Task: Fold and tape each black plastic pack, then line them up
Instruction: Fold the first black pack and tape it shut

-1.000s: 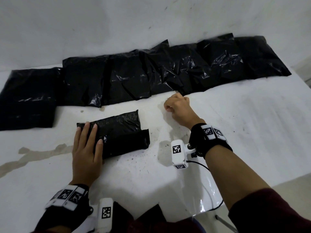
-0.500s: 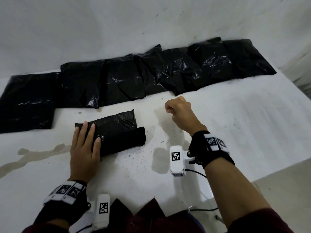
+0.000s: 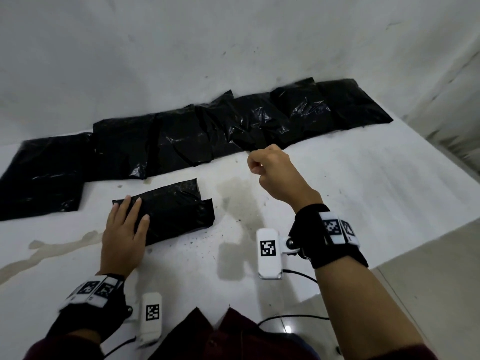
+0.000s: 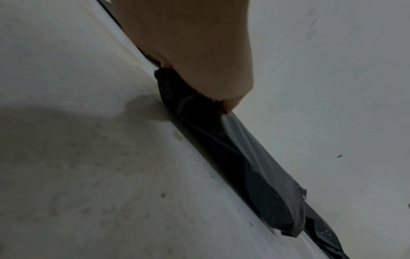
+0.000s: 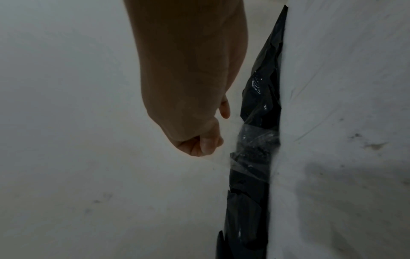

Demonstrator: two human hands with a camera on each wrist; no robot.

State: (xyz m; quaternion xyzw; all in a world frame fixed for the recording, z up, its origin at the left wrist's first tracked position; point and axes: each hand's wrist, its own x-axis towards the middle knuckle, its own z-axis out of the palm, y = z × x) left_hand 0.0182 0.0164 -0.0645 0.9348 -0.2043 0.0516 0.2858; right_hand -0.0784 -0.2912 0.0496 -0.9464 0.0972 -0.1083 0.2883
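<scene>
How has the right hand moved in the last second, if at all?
Yes. The right hand, pinching clear tape, has risen off the table: its shadow now lies apart from it, toward the folded pack.
</scene>
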